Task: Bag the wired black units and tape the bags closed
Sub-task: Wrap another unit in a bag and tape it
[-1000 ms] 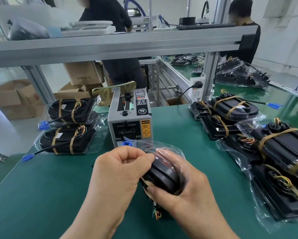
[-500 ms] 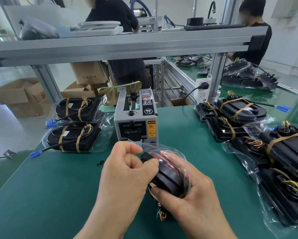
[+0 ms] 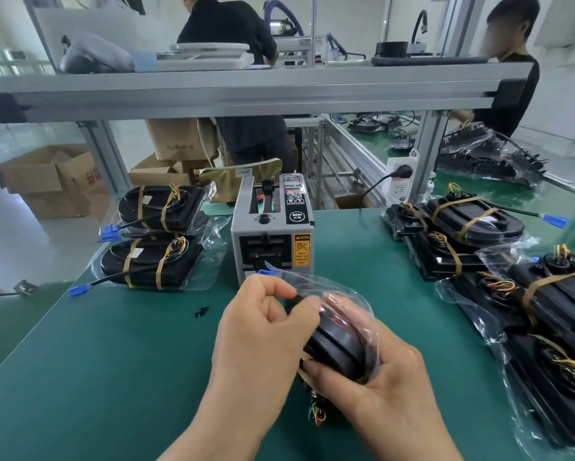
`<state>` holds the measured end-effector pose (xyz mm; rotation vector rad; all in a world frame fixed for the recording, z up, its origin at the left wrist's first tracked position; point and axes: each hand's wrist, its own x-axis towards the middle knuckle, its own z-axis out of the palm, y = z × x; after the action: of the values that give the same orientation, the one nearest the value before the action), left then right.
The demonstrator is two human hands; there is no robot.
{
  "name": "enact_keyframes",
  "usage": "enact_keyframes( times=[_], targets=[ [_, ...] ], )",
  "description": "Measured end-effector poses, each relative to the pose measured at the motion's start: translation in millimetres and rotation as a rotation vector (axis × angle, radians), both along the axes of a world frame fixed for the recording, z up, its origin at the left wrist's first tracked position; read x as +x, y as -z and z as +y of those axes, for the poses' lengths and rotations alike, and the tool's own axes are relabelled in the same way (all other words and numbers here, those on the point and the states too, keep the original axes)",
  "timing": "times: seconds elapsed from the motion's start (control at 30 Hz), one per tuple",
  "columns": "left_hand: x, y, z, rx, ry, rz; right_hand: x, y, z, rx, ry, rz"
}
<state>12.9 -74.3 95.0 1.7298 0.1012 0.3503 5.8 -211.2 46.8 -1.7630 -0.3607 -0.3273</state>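
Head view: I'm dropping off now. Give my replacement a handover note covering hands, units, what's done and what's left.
Hands: left hand pinches the clear bag near its mouth; right hand grips the black unit through the bag, in front of the tape dispenser.
Done: two bagged units lie stacked at left.
Left: this bag's mouth is open, not yet taped; seal it. The right-side pile holds more units, several in bags; I cannot tell whether those are sealed.
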Motion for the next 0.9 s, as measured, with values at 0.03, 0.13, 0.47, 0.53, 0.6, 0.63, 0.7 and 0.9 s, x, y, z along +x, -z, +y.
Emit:
enact_keyframes(
  times=[0.03, 0.13, 0.47, 0.53, 0.6, 0.63, 0.7, 0.9],
  targets=[
    [-2, 0, 0, 0.001, 0.009, 0.0, 0, 0, -1, -0.01, 0.001, 0.011],
    [-7, 4, -2, -0.004, 0.054, -0.004, 1, -7, -4, -0.06, -0.031, 0.038],
    [-8, 26, 50, 0.298, 0.197, 0.007, 16, -3, -36, 0.496, -0.331, 0.165],
    [-1, 20, 52, 0.251, 0.435, 0.141, 17, 10, -34, 0.602, -0.454, 0.195],
    [1, 13, 52, 0.253, 0.512, 0.127, 18, 19, -35, 0.625, -0.521, 0.204],
    [2, 11, 54, 0.302, 0.487, 0.097, 17, 21, -38, 0.626, -0.514, 0.2],
    [4, 10, 60, 0.504, 0.383, 0.009, 17, 23, -51, 0.62, -0.397, 0.187],
    [7, 10, 59, 0.951, 0.349, -0.111, 14, 16, -61, 0.089, -0.065, 0.11]
  ],
)
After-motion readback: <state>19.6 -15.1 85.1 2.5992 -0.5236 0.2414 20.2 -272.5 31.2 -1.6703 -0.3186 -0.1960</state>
